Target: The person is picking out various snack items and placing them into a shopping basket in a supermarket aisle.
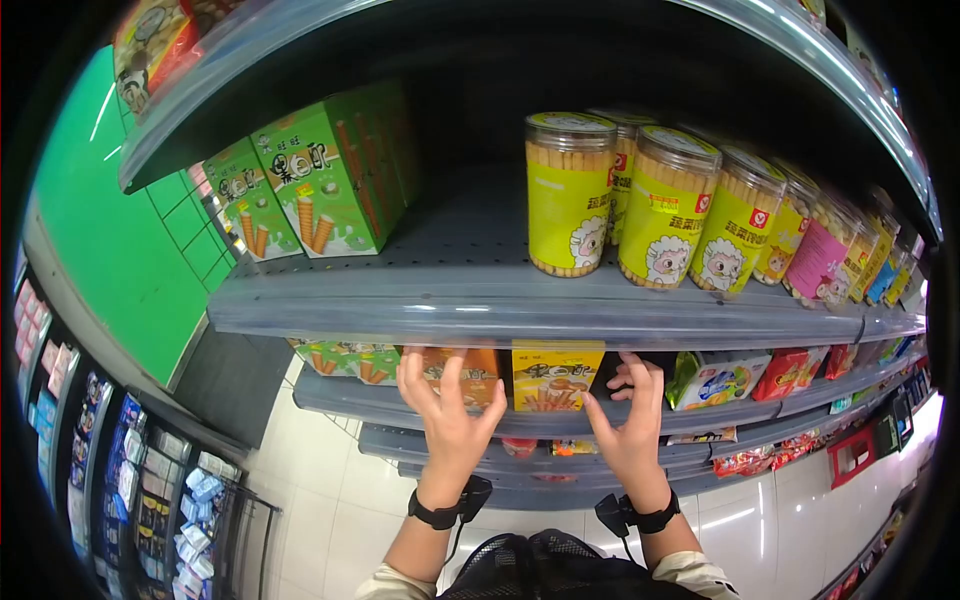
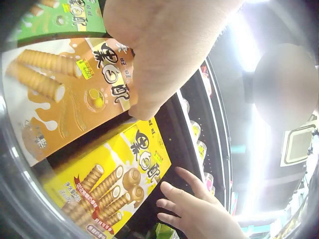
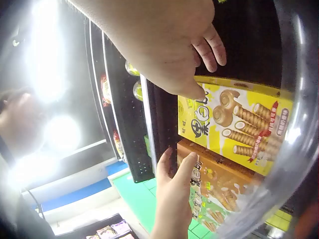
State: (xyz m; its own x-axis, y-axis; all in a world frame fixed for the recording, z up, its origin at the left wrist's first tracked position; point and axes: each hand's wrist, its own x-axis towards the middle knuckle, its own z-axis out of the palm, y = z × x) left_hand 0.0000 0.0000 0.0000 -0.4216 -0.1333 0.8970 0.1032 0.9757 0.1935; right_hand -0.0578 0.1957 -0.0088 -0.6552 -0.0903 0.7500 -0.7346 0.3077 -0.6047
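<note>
A yellow egg-roll box stands upright on the lower shelf, between my two hands. Just left of it is an orange box of the same kind. My left hand reaches over the orange box with fingers spread, its thumb toward the yellow box; its fingertips are hidden in the left wrist view. My right hand is at the yellow box's right side, fingers loosely bent and thumb tip close to the box's upper corner. Neither hand grips anything.
Overhead runs a shelf edge bearing clear jars of biscuit sticks and green boxes. More green boxes line the lower shelf at left, and bagged snacks at right. A red stool stands on the floor.
</note>
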